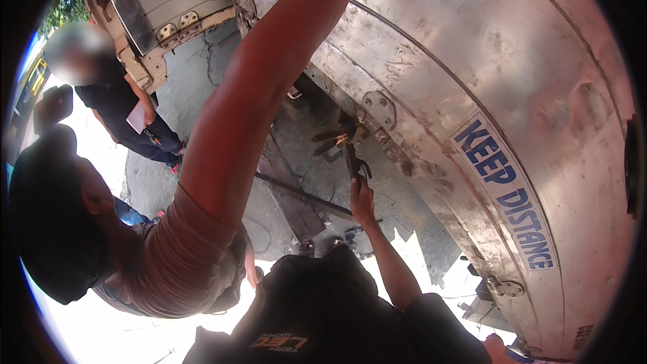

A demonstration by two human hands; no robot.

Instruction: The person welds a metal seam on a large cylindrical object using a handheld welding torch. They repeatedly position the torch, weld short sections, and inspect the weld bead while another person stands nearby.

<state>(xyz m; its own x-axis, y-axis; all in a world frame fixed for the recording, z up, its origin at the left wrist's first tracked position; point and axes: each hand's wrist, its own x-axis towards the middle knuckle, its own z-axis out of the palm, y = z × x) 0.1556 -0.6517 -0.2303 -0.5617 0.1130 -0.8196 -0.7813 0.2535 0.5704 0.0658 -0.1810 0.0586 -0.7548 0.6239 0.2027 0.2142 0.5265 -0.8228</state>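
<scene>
The right hand (362, 203) has fingers around a dark holder (352, 163), far tip unclear; left hand unseen, fingers' state unknowable.

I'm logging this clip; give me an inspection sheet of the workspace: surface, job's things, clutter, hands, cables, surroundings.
Surface: cracked grey concrete floor.
Job's things: dark clamp-like tool with a curved lever, orange glow at its tip, near the lower edge of the worn silver metal panel.
Clutter: flat brown plank, long dark bar lying across it.
Hands: right hand closed around the tool; left hand not seen.
Cables: none clearly made out.
Surroundings: co-worker in a tan shirt, bare arm raised across the view; person in dark clothes holding a pale pad.
</scene>
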